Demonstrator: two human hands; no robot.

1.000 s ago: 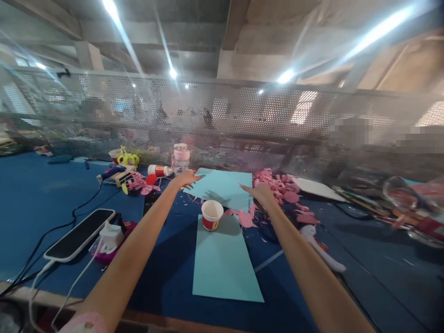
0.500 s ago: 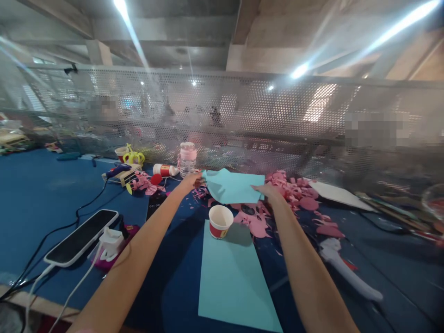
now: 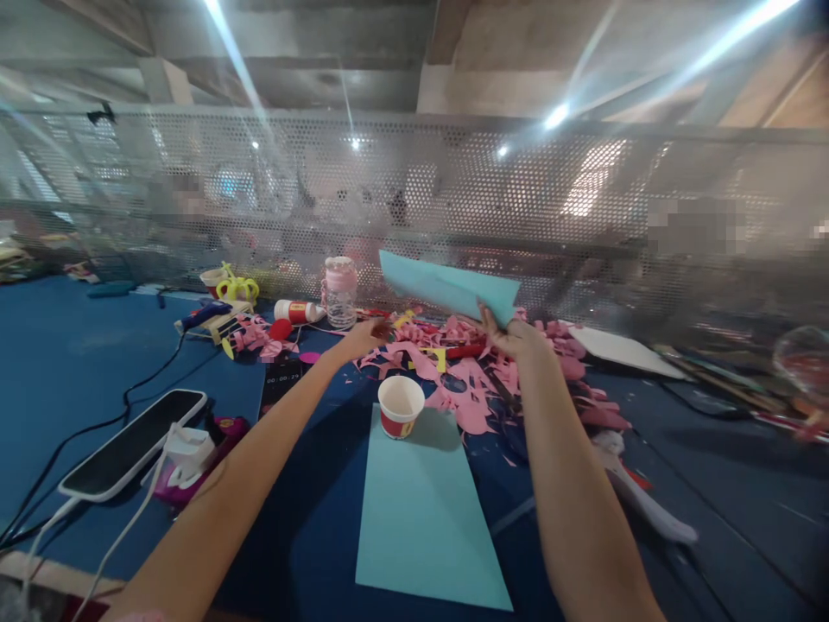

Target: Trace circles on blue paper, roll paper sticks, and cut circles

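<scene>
A light blue paper sheet (image 3: 453,289) is lifted clear of the desk (image 3: 78,363), tilted, above pink scraps (image 3: 453,380).

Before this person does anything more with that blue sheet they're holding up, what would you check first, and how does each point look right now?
1. Grip on the lifted blue sheet: right hand pinches its lower edge: ok.
2. Sheet off the table: ok, it hangs above the pink paper scraps.
3. Left hand free: it reaches low over the scraps; whether it holds something, cannot tell.
4. Paper cup upright: ok, standing on the second blue sheet.
5. Water bottle apart from the hands: ok.
</scene>
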